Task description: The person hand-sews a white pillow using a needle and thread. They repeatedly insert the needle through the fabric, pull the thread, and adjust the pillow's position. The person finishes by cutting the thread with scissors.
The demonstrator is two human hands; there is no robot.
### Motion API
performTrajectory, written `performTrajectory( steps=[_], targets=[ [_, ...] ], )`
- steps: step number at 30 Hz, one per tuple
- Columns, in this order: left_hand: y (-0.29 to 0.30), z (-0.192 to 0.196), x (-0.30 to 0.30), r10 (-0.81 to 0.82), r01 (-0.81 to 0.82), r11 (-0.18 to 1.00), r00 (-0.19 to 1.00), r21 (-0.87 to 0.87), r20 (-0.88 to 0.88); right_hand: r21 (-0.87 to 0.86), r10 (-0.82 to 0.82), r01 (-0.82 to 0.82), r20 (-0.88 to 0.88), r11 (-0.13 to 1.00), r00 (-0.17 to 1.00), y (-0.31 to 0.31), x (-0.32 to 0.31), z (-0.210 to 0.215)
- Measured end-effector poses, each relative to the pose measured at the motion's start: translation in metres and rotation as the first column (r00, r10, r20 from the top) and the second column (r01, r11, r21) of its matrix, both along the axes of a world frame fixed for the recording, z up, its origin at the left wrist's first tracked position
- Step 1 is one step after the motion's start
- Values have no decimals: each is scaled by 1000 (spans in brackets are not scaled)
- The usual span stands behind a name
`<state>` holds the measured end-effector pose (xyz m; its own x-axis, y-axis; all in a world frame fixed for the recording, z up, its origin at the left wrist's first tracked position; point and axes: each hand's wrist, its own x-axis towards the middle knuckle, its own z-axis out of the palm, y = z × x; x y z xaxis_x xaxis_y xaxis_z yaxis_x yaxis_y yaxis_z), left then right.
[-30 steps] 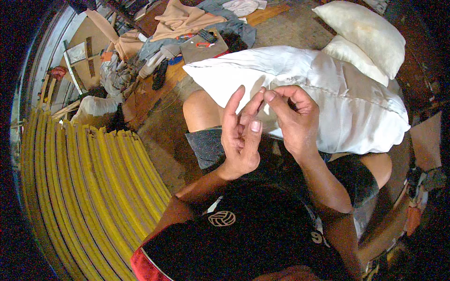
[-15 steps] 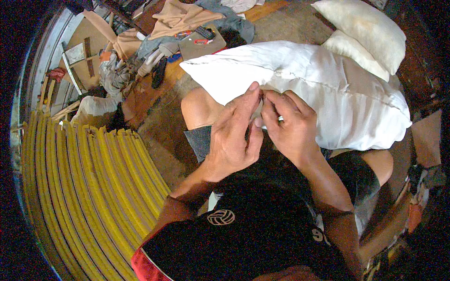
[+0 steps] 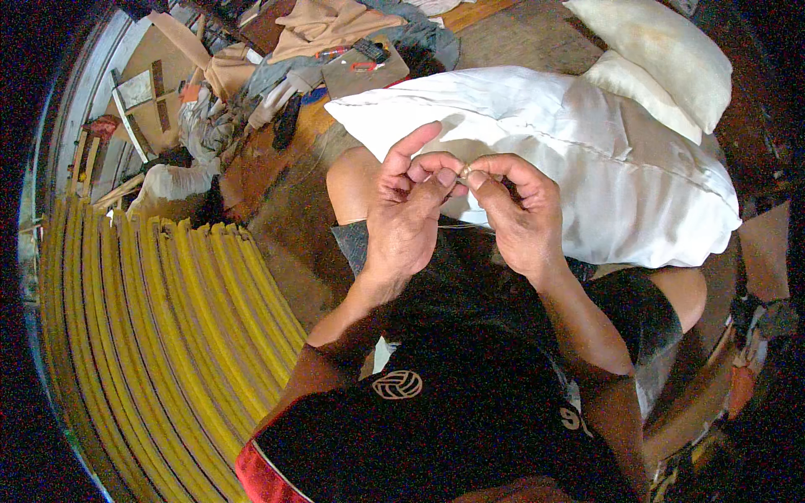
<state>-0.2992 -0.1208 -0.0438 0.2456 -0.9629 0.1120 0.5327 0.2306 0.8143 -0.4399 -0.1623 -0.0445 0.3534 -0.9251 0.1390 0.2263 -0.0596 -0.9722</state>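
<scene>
My left hand (image 3: pixel 408 210) is turned partly palm-up, with one finger raised and its thumb and fingertips pinched together. Its tips meet those of my right hand (image 3: pixel 521 214), which pinches with thumb and forefinger. A fine pale thread (image 3: pixel 459 225) runs below the fingers between the two hands; the tiny bit right at the fingertips is too small to make out. Across my lap, just beyond the hands, lies a stuffed white pillow (image 3: pixel 662 180) with a seam along its length.
Two off-white pillows (image 3: pixel 662 59) lie at the far right. Yellow-edged slats (image 3: pixel 168 302) stand in a row at the left. Beyond the pillow, a flat board (image 3: pixel 348 80) bears a red-handled tool and a dark object, beside heaped cloths (image 3: pixel 331 25).
My left hand has rolled more palm-up and curled its fingers, one staying raised. My right hand has shifted slightly, and the fingertips of both now meet in clear view.
</scene>
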Motion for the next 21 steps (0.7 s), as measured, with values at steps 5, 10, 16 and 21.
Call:
performTrajectory(
  steps=[5, 10, 16, 21],
  targets=[
    [2, 1, 6, 67, -71, 997, 960, 5, 272, -238, -152, 113, -152, 965, 977, 2, 3, -2],
    [1, 9, 1, 210, -206, 976, 793, -73, 572, -394, -246, 158, -186, 906, 951, 2, 5, -8],
    [2, 0, -5, 446, -282, 892, 422, -353, 790, -483, -294, 145, -248, 863, 923, 1, 5, -8],
    [-7, -13, 1, 375, -255, 927, 662, -277, 649, -439, -289, 171, -217, 882, 932, 5, 7, -6]
  ],
)
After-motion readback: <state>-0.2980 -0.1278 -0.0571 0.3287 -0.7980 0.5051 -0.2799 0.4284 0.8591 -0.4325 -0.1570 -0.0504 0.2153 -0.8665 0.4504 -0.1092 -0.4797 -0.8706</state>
